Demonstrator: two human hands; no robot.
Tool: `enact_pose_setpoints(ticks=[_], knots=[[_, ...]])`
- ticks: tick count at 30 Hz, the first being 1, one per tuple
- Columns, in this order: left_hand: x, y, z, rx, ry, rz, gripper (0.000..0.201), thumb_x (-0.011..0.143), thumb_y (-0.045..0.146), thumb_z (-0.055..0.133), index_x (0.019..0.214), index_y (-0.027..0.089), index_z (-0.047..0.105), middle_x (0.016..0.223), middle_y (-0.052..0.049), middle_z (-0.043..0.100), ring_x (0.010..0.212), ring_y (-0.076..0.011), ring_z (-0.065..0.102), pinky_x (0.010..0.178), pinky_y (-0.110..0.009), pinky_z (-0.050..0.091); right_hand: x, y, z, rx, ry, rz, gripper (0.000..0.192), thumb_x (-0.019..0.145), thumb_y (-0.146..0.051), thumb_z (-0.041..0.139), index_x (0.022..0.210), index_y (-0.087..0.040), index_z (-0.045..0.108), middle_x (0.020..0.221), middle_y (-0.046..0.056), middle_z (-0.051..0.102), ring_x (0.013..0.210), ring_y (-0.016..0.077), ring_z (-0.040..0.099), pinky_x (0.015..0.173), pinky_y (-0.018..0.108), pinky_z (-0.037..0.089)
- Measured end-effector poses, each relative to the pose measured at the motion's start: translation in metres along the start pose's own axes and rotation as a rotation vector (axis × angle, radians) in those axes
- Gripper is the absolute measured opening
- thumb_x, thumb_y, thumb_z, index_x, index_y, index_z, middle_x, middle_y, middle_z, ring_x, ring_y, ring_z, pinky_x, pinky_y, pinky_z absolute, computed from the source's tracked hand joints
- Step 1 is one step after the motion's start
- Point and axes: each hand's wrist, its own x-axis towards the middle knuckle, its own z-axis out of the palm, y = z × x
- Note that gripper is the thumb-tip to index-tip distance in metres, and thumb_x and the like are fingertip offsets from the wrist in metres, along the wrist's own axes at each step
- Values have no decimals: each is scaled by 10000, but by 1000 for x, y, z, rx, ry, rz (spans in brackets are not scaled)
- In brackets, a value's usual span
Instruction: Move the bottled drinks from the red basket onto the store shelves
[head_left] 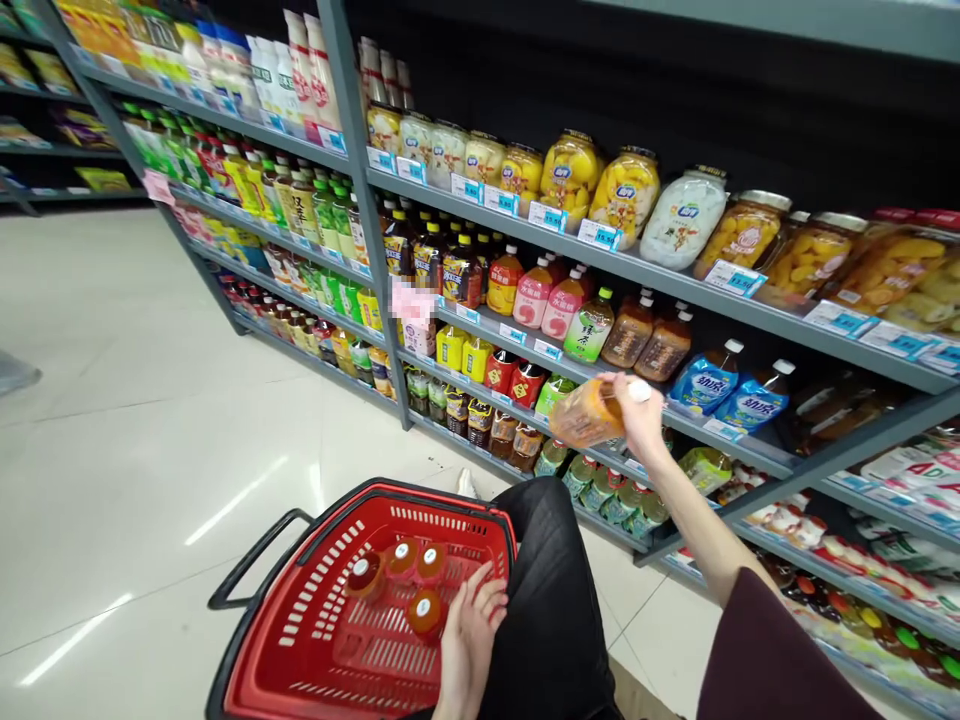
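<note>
My right hand (pixel 643 425) grips a large bottle of orange-brown drink (pixel 587 414) near its white cap. The bottle is tilted almost onto its side, in front of the middle shelves. My left hand (pixel 472 625) hangs over the right side of a red shopping basket (pixel 262 640), palm up, fingers loosely curled and holding nothing. Inside the basket stand several bottles with reddish-orange drink (pixel 425 612) and pale caps, seen from above. The nearest of them is just left of my left hand.
Shelving (pixel 480 215) runs across the view, with jars of fruit (pixel 625 195) on an upper level. Below are pink-labelled bottles (pixel 534 295), brown drink bottles (pixel 665 345) and blue-labelled bottles (pixel 706 378). My bent leg (pixel 555 590) is beside the basket. Pale floor tiles (pixel 135 450) extend left.
</note>
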Motion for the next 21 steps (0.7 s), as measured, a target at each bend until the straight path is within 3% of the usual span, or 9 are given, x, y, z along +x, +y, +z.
enact_pose_setpoints(ticks=[4,7,12,17,21], knots=[[8,-5,3,44,65,-16,657,690,565,854,1175,146,710,901,-95,732,797,-216,633,754,-312,529,72,-7,-41,-114,204,-278,467,888,-612,733,904,-148,784,1022,152,819,927,259,770,903,413,597],[12,-10,5,106,69,-30,721,619,626,884,1133,157,696,869,-82,730,791,-219,623,751,-312,522,117,-9,-72,-216,203,-381,453,891,-604,736,907,-153,784,1010,143,820,912,252,770,891,401,599],[17,-18,1,214,59,-45,753,601,696,864,1110,173,681,860,-69,729,795,-223,623,771,-321,501,165,-4,-107,-386,131,-354,461,901,-618,714,852,-165,786,948,131,819,857,244,759,869,384,593],[26,-25,-9,311,52,-46,715,631,725,813,1081,185,684,855,-73,730,777,-238,633,755,-346,481,184,11,-114,-524,-36,-258,500,853,-656,737,859,-161,803,847,121,802,755,239,733,747,345,583],[26,-26,-12,374,36,-44,680,680,742,781,1066,191,683,835,-77,728,758,-242,632,722,-346,458,193,32,-116,-567,-75,-156,557,858,-690,690,871,-146,808,814,129,793,747,245,733,711,326,571]])
